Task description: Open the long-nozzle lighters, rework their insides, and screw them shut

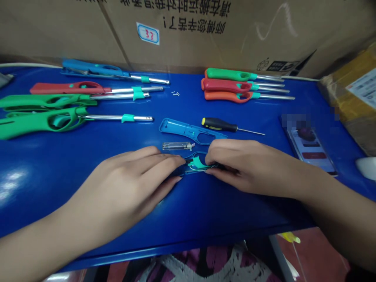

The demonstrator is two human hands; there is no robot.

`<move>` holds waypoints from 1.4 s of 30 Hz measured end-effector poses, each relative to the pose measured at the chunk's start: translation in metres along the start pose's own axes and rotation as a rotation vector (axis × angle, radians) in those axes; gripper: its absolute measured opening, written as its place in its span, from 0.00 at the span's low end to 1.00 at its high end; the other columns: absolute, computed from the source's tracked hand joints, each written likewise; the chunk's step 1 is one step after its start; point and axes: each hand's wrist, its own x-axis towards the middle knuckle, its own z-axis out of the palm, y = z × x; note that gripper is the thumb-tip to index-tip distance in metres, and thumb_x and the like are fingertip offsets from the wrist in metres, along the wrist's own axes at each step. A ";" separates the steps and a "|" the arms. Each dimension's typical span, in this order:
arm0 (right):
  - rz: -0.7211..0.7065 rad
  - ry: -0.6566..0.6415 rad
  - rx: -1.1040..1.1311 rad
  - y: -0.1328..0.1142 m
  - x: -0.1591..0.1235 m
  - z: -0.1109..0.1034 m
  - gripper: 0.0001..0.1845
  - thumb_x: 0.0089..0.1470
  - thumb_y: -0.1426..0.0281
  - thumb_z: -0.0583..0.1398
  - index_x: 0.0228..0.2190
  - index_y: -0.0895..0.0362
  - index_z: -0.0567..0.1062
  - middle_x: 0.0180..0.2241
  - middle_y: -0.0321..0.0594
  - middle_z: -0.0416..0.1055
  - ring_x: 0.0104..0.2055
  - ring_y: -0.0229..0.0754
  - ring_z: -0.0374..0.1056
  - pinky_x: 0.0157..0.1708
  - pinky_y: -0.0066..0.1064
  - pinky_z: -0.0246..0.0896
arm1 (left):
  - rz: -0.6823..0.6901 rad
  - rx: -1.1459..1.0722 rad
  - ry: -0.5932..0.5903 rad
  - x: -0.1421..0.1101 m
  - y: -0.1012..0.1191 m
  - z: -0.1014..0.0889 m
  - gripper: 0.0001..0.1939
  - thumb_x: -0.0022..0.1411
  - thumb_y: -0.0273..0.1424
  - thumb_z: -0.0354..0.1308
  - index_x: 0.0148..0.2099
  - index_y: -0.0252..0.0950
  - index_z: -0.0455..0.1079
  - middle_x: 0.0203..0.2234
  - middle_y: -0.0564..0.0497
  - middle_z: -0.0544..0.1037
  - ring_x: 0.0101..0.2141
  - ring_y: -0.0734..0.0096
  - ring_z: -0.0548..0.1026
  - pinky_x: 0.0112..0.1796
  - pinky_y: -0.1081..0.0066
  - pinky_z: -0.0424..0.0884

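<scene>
Both my hands are on a blue lighter handle half (192,171) lying on the table, with a green trigger (198,162) and thin wire inside it. My left hand (129,180) closes its fingers over the left end of that half. At its right end, my right hand (243,164) pinches with thumb and fingertips; the fingers hide most of the part. Just beyond lies a clear fuel tank (176,146). Behind that rests another blue handle half (188,130), its inner side facing up. A black and yellow screwdriver (220,124) lies beside it, tip pointing right.
On the left lie several long lighters, among them a green one (44,119) and a red one (67,87). More lighters (229,85) are stacked at back right. Tiny screws (175,93) lie mid-table. A phone (311,147) is at right. A cardboard box (188,43) forms the back wall.
</scene>
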 end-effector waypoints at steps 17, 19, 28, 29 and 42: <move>-0.132 -0.090 -0.411 -0.006 -0.003 -0.002 0.17 0.71 0.76 0.51 0.40 0.62 0.79 0.34 0.43 0.74 0.31 0.41 0.68 0.29 0.33 0.54 | -0.060 -0.149 -0.017 0.002 0.002 0.010 0.09 0.74 0.29 0.57 0.53 0.38 0.77 0.51 0.45 0.79 0.48 0.57 0.77 0.47 0.57 0.74; -0.127 -0.073 -0.391 -0.006 -0.003 -0.001 0.16 0.71 0.76 0.51 0.40 0.62 0.79 0.35 0.43 0.75 0.32 0.41 0.69 0.29 0.33 0.55 | -0.102 -0.186 -0.007 0.003 0.004 0.013 0.08 0.74 0.29 0.57 0.51 0.38 0.77 0.51 0.45 0.78 0.49 0.56 0.77 0.46 0.57 0.73; -0.109 -0.016 -0.271 -0.002 -0.003 0.002 0.16 0.73 0.72 0.52 0.41 0.62 0.79 0.38 0.46 0.77 0.38 0.44 0.74 0.35 0.34 0.63 | -0.238 -0.329 0.054 0.008 0.007 0.018 0.05 0.73 0.31 0.59 0.47 0.39 0.76 0.49 0.47 0.79 0.49 0.61 0.77 0.49 0.58 0.73; -0.103 -0.011 -0.263 -0.002 -0.004 0.002 0.15 0.73 0.72 0.52 0.41 0.62 0.79 0.38 0.46 0.77 0.38 0.44 0.73 0.35 0.34 0.63 | -0.253 -0.347 0.055 0.008 0.007 0.018 0.05 0.73 0.31 0.60 0.47 0.40 0.76 0.49 0.47 0.79 0.49 0.61 0.77 0.49 0.58 0.74; 0.043 -0.028 -0.087 -0.004 -0.001 0.001 0.11 0.72 0.70 0.54 0.39 0.57 0.76 0.38 0.39 0.74 0.37 0.40 0.71 0.34 0.33 0.58 | -0.217 -0.357 0.001 0.005 0.007 0.017 0.08 0.74 0.30 0.59 0.46 0.45 0.80 0.53 0.49 0.75 0.53 0.60 0.76 0.50 0.60 0.71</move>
